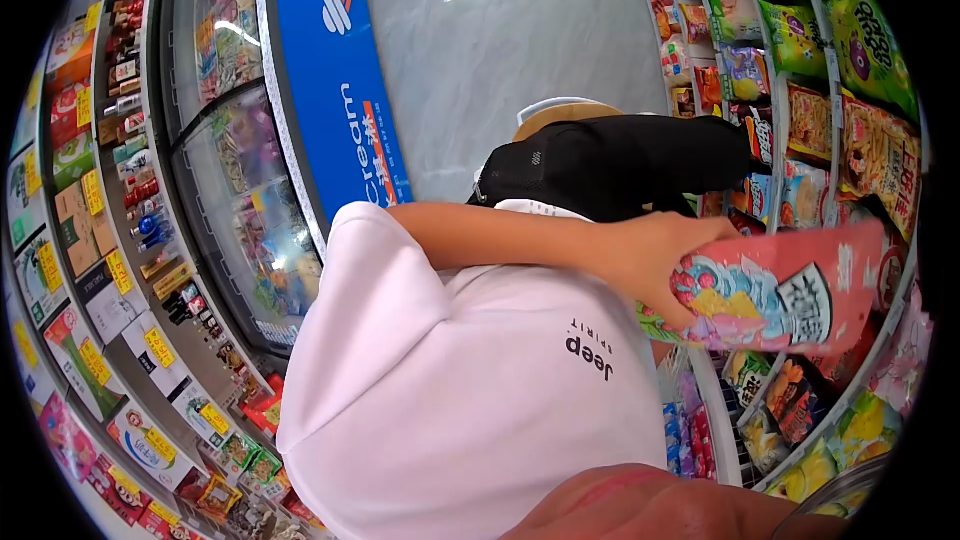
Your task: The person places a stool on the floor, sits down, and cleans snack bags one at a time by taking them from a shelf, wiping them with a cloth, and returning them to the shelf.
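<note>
My left hand (672, 265) reaches across my body from the white sleeve at the left. Its fingers are closed on one end of a pink-red snack bag (850, 275), with the thumb on the near side. The bag carries a dark label with light characters, a blue and yellow picture and red fruit. Its far end extends in front of the packed snack shelf on the right. My right hand does not show. A small patch of skin (664, 350) appears below the bag, too little to identify.
Shelves of packaged snacks (800, 120) curve along the right side. On the left stand a glass-topped freezer (255, 155) with a blue ice-cream panel (345, 90) and shelves of boxes with yellow price tags (95, 360). Grey floor (510, 20) lies between them.
</note>
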